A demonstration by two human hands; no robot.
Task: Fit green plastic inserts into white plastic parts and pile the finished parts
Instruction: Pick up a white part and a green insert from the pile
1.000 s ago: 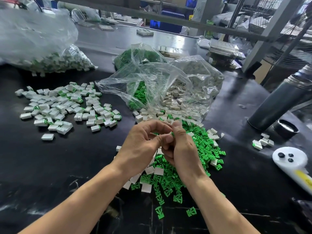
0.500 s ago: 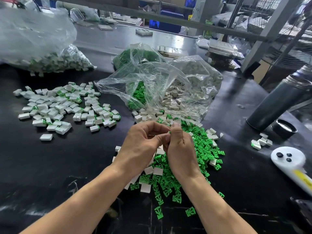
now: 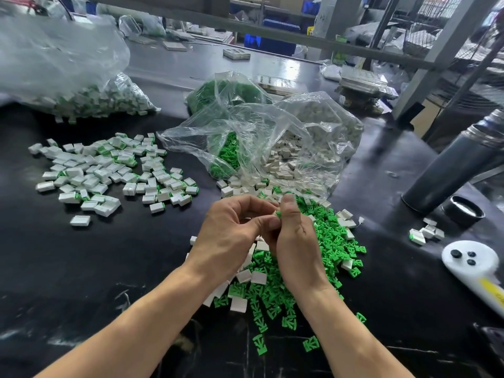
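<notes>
At centre frame the left hand and the right hand meet, fingers curled and pinching one small part with a green insert between them. A pile of finished parts lies at left. Many loose green inserts and white parts remain, so I judge much work is left.

I see loose green inserts heaped on the black counter, mixed with bare white parts. One small green insert shows between my fingertips, largely hidden. Finished parts, white with green edges, lie scattered flat in a loose pile to the left. More white parts spill from a clear bag's mouth.
</notes>
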